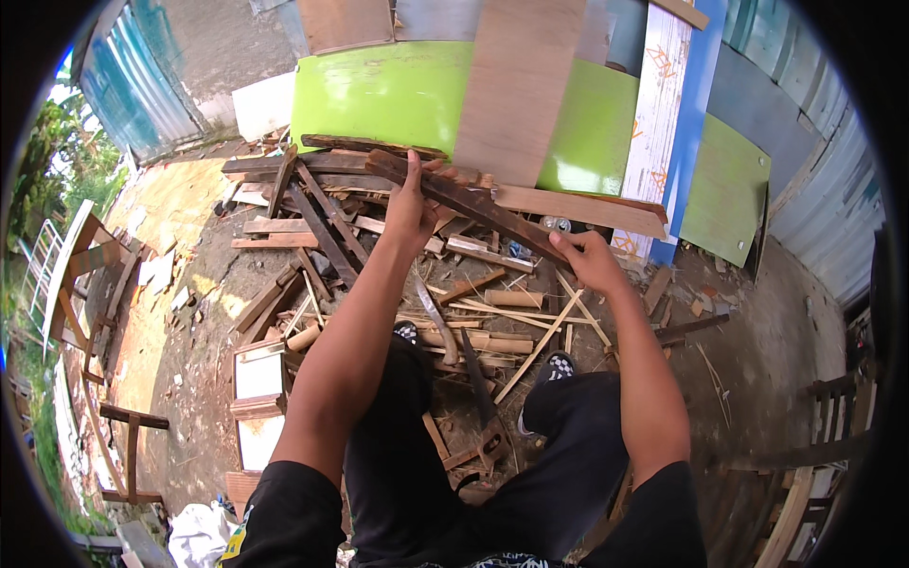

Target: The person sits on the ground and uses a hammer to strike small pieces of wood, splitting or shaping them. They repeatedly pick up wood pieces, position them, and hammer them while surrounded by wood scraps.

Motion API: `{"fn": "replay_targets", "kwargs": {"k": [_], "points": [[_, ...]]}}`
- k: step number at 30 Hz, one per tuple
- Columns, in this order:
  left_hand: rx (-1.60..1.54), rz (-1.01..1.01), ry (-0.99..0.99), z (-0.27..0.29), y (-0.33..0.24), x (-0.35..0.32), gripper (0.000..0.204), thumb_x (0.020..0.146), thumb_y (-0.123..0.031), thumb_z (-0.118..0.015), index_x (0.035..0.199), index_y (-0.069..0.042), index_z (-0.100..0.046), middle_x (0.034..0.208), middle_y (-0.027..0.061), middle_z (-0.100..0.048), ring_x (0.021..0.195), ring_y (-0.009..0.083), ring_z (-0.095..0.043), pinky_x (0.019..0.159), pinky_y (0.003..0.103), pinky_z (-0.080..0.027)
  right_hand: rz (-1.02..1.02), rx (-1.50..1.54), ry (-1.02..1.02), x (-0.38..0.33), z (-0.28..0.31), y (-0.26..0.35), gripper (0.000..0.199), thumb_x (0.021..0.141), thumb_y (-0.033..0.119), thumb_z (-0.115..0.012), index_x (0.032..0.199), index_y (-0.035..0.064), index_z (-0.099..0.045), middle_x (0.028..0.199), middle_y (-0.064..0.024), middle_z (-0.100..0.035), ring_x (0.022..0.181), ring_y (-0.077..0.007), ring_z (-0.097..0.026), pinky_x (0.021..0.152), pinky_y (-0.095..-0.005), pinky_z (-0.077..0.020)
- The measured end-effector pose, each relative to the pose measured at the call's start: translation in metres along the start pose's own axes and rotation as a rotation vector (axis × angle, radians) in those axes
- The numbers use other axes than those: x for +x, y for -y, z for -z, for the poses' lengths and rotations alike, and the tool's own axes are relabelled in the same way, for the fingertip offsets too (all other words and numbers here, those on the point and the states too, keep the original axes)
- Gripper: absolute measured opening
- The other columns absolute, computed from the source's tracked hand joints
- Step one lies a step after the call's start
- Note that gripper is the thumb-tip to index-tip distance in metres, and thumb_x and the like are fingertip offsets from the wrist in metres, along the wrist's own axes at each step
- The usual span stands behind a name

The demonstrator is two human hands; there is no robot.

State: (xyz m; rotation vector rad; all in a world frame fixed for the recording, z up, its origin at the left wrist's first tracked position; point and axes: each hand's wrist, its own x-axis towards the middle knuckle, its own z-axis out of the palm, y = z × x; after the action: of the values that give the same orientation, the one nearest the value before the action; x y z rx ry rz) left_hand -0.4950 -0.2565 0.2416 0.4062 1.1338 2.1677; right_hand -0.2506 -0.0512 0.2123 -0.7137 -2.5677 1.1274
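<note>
A dark brown wooden beam [488, 210] is held up in front of me, slanting down from upper left to lower right. My left hand [414, 210] grips it near its far left end, thumb on the near side and fingers behind. At its lower right end my right hand [589, 260] is closed round the wood. Below the beam, a curved blade with a wooden handle [445, 343] lies among split bamboo pieces [492, 341]. A handsaw [479, 388] rests between my legs, its handle toward me.
Behind the beam lies a pile of dark planks [317, 163]. Green and brown boards [379, 95] lean against the wall. A white-panelled wooden frame [258, 407] sits left of my leg. Scrap wood stands at right [833, 417]. A white sack [201, 535] lies at lower left.
</note>
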Motion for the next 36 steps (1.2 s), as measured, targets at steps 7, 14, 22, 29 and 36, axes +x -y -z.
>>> {"fn": "replay_targets", "kwargs": {"k": [7, 14, 22, 29, 36], "points": [[0.119, 0.090, 0.357, -0.035, 0.010, -0.024, 0.062, 0.105, -0.032, -0.063, 0.150, -0.004, -0.033, 0.129, 0.0215, -0.063, 0.115, 0.0346, -0.068, 0.099, 0.055, -0.058, -0.111, 0.453, 0.249, -0.009, -0.003, 0.001, 0.053, 0.105, 0.049, -0.058, 0.103, -0.0007, -0.074, 0.066, -0.0039, -0.064, 0.050, -0.0095, -0.057, 0.044, -0.0250, -0.0454], [0.110, 0.038, 0.132, -0.056, 0.023, -0.033, 0.043, 0.104, -0.023, -0.065, 0.131, 0.000, -0.041, 0.117, 0.0220, -0.066, 0.104, 0.0377, -0.073, 0.081, 0.047, -0.067, -0.006, 0.449, 0.214, -0.039, 0.009, 0.015, 0.039, 0.099, 0.034, -0.073, 0.108, -0.0029, -0.074, 0.082, -0.0073, -0.071, 0.060, -0.0141, -0.066, 0.061, -0.0292, -0.0530], [0.052, -0.123, 0.068, -0.078, 0.024, -0.068, 0.041, 0.100, -0.019, -0.071, 0.125, 0.001, -0.045, 0.111, 0.0179, -0.067, 0.098, 0.0317, -0.074, 0.079, 0.044, -0.069, -0.036, 0.295, -0.495, -0.089, 0.051, 0.039, 0.034, 0.100, 0.026, -0.071, 0.114, -0.0047, -0.073, 0.096, -0.0113, -0.076, 0.088, -0.0186, -0.070, 0.079, -0.0341, -0.0540], [0.132, -0.155, 0.055, -0.081, 0.019, -0.078, 0.038, 0.098, -0.013, -0.073, 0.120, 0.001, -0.046, 0.107, 0.0167, -0.068, 0.093, 0.0293, -0.074, 0.079, 0.043, -0.069, 0.070, -0.054, -0.583, -0.144, 0.074, 0.032, 0.026, 0.099, 0.020, -0.068, 0.117, 0.0014, -0.073, 0.096, -0.0151, -0.076, 0.083, -0.0201, -0.071, 0.076, -0.0345, -0.0552], [0.197, -0.174, 0.128, -0.071, -0.004, -0.101, 0.045, 0.101, -0.019, -0.069, 0.131, 0.003, -0.043, 0.117, 0.0216, -0.065, 0.101, 0.0359, -0.074, 0.084, 0.046, -0.068, -0.130, -0.203, -0.448, -0.209, 0.070, -0.023, 0.028, 0.097, 0.022, -0.070, 0.118, 0.0044, -0.073, 0.096, -0.0185, -0.075, 0.085, -0.0295, -0.073, 0.080, -0.0397, -0.0567]]}}
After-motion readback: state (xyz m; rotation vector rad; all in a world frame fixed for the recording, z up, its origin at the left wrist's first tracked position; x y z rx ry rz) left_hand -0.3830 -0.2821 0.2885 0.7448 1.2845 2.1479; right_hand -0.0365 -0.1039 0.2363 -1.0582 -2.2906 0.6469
